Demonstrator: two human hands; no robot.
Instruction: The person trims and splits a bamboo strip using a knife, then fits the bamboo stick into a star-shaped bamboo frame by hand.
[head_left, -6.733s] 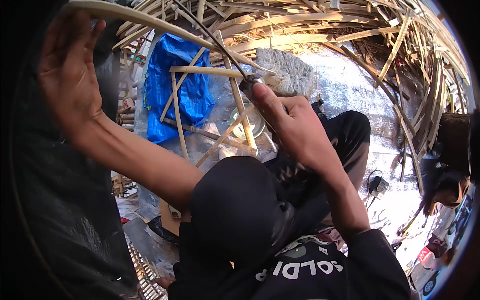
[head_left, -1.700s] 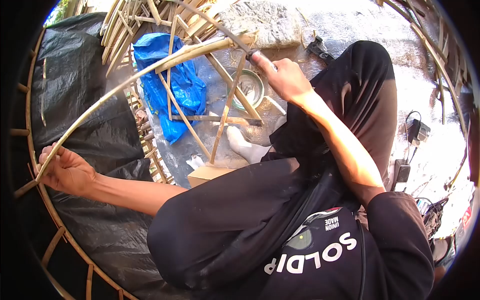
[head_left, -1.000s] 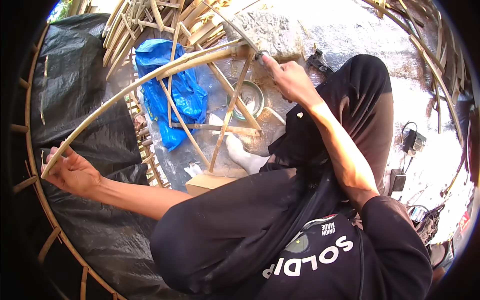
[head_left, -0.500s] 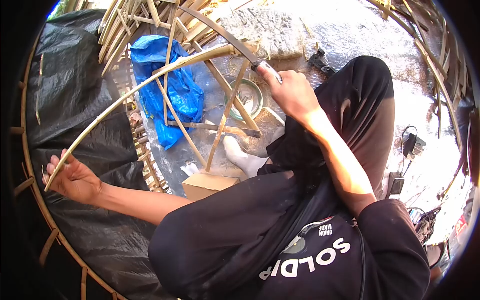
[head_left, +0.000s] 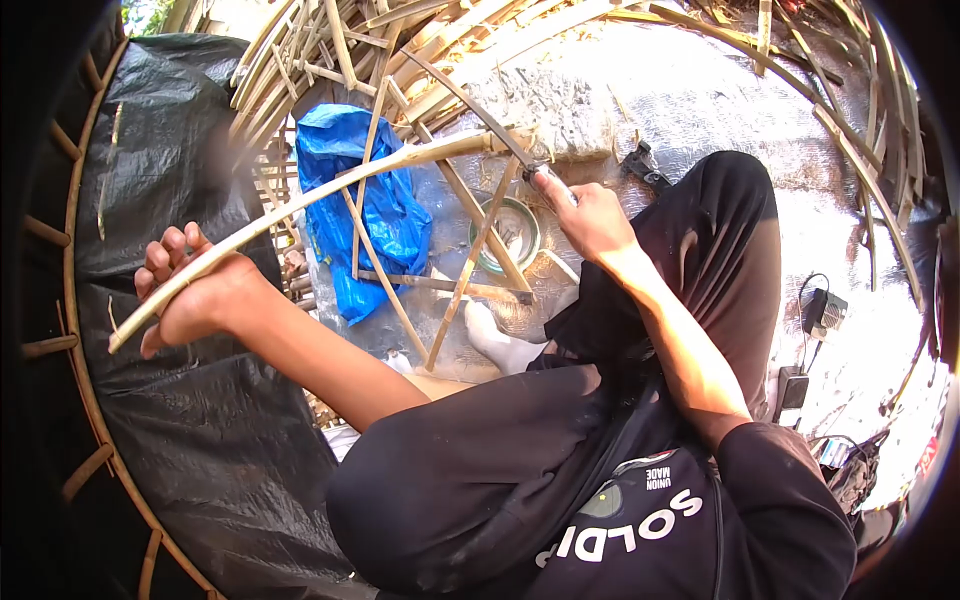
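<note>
A long, pale bamboo strip (head_left: 300, 200) slants from the left up to a rough grey block (head_left: 560, 108). Its lower end lies across the open palm of my left hand (head_left: 200, 290), whose fingers are spread and not wrapped round it. My right hand (head_left: 590, 222) is closed on the handle of a long, thin-bladed knife (head_left: 470, 100). The blade points up and left, crossing the strip near its far end beside the block. Below the strip stand crossed bamboo sticks (head_left: 470, 262), over a round green-rimmed container (head_left: 530, 225).
A blue plastic bag (head_left: 395, 215) lies under the strip. Split bamboo (head_left: 440, 45) is piled along the top and right. A black sheet (head_left: 200, 430) covers the left side. My bent knees, a cardboard box edge (head_left: 440, 386) and a black adapter (head_left: 790, 392) are nearer.
My left hand has moved up and right and its fingers have opened, with the strip now across the palm. The knife and my right hand are slightly lower in view. The view has shifted a little.
</note>
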